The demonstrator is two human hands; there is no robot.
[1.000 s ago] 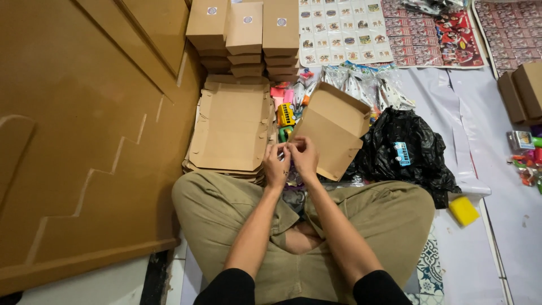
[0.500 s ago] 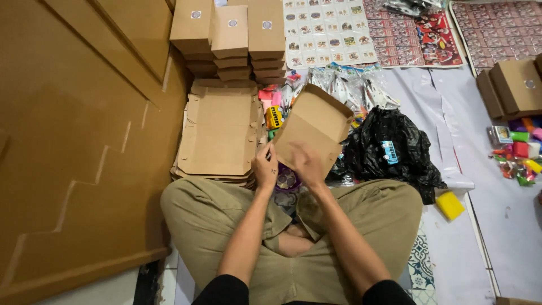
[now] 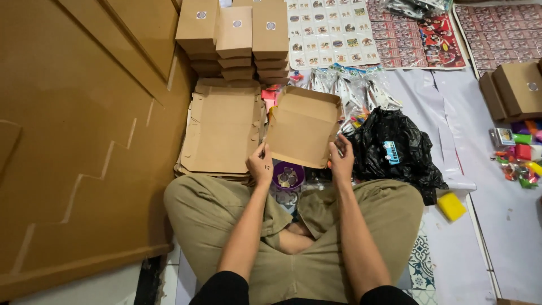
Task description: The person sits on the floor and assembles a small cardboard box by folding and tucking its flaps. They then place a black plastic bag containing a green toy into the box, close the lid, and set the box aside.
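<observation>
Brown cardboard fills most of the scene: an open, shallow cardboard box [image 3: 303, 129] is held up in front of a person sitting cross-legged on the floor. The left hand [image 3: 260, 164] is closed on the box's near left corner, and the right hand [image 3: 341, 160] grips its near right edge, fingers curled over the rim, so the box hangs tilted just above the knees. Directly beneath it, between the two hands, sits a small purple bowl [image 3: 288, 176] with round, coin-like pieces inside. To the left of the box lies a stack of flat, unfolded box blanks [image 3: 221, 131], and behind that stand three piles of closed boxes [image 3: 234, 35], each with a round sticker on top. A crumpled black plastic bag [image 3: 395, 149] rests just right of the right hand, with a yellow block [image 3: 452, 206] near its lower edge. Sheets of colourful sticker cards [image 3: 332, 31] lie farther back, and small bright toys [image 3: 519, 158] are scattered at the far right.
</observation>
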